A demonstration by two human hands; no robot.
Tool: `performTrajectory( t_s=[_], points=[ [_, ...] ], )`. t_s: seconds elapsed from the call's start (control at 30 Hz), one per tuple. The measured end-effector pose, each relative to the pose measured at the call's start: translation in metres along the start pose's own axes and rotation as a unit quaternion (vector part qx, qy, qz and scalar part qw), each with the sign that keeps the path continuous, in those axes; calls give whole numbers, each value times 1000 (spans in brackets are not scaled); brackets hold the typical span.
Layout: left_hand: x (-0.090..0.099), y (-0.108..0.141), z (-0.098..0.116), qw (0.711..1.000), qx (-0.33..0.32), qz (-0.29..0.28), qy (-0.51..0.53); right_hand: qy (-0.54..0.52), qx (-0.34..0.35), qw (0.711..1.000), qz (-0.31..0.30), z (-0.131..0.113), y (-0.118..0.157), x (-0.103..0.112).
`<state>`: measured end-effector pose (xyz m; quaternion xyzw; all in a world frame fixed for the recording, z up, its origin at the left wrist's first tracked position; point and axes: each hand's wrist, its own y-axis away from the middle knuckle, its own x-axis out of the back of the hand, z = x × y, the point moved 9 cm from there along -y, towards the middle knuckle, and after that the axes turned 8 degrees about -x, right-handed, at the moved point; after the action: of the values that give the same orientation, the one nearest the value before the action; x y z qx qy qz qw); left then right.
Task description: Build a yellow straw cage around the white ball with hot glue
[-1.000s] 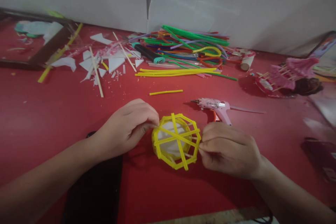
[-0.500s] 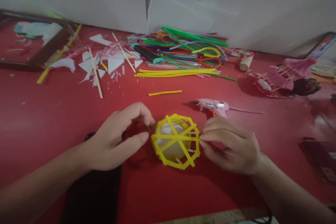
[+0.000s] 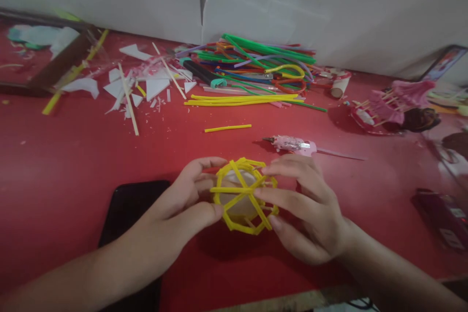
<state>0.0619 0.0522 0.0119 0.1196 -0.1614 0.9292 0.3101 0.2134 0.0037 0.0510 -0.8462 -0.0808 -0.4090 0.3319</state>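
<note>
Between my two hands is a round, cage-like craft piece made of yellow pipe cleaners, with crossed strips over its top and a pale, whitish inside. Thin wooden sticks show at its right side. My left hand wraps its left side, thumb on the near rim and fingers behind. On the other side my right hand spreads its fingers over the right rim and the crossing strips, touching them. Beyond the piece lies a short yellow pipe cleaner. A pink glue gun rests just past my right hand.
Several yellow pipe cleaners lie before a multicoloured pile. White scraps and a black-and-teal cutter are at back left. A black phone lies under my left forearm. A pink craft model stands at right.
My left hand has moved right and taken hold of the craft piece. My right hand has shifted from pinching the strip's end to spreading over the right rim and top strips.
</note>
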Motion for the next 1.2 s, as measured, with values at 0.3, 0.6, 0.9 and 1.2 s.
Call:
performTrajectory(
  t_s=[0.3,0.6,0.9,1.2],
  points=[
    [-17,10,-36,931,170,51,318,-5,-6,1000,-8,1,-1,-5],
    [-22,17,-38,882,301,86,351,18,8,1000,-9,-1,-3,-7],
    [-21,20,-44,875,315,90,357,42,14,999,-2,-4,1,-6],
    [-21,27,-43,870,308,86,374,48,17,999,-1,-5,1,-7]
  ],
)
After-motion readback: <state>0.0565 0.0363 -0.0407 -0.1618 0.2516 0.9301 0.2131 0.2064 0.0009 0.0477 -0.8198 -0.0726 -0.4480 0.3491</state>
